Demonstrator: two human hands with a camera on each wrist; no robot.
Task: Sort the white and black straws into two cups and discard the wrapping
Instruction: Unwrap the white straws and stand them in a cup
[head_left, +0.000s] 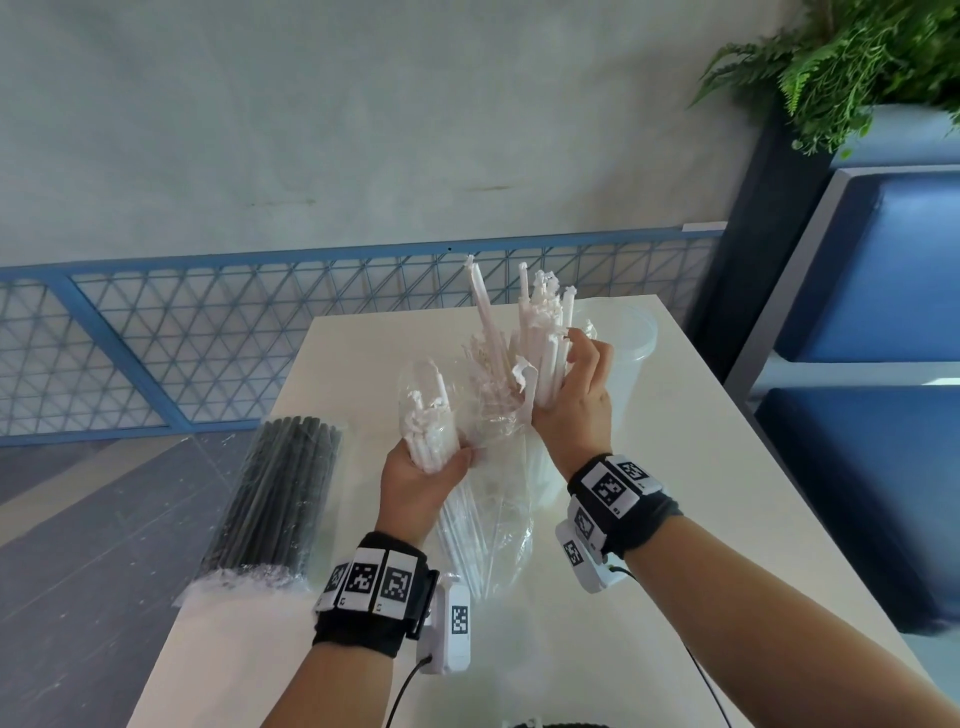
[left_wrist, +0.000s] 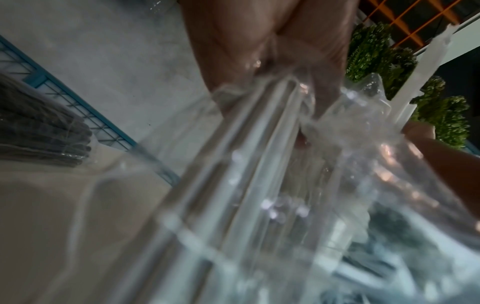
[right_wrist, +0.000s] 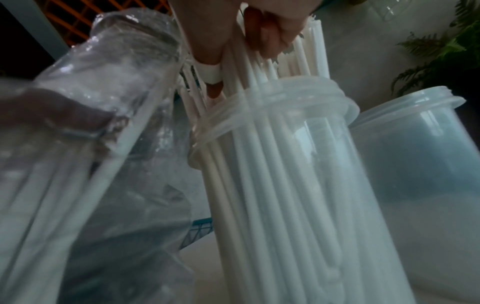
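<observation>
My left hand (head_left: 423, 475) grips a clear plastic wrapping bag (head_left: 485, 525) with some white straws (head_left: 431, 431) still inside it, held upright over the table. My right hand (head_left: 576, 384) grips a bunch of white straws (head_left: 545, 338) that stand in a translucent cup (right_wrist: 298, 164). In the right wrist view the fingers (right_wrist: 262, 30) curl round the straw tops above the cup's rim. A second translucent cup (head_left: 626, 353) stands empty just behind. A sealed pack of black straws (head_left: 280, 499) lies at the table's left edge. In the left wrist view the bag (left_wrist: 259, 185) fills the frame, blurred.
The white table (head_left: 675, 519) is narrow, with floor dropping off on the left. A blue mesh railing (head_left: 208, 332) runs behind it. A blue bench (head_left: 883, 312) and a planter with ferns (head_left: 857, 62) stand to the right.
</observation>
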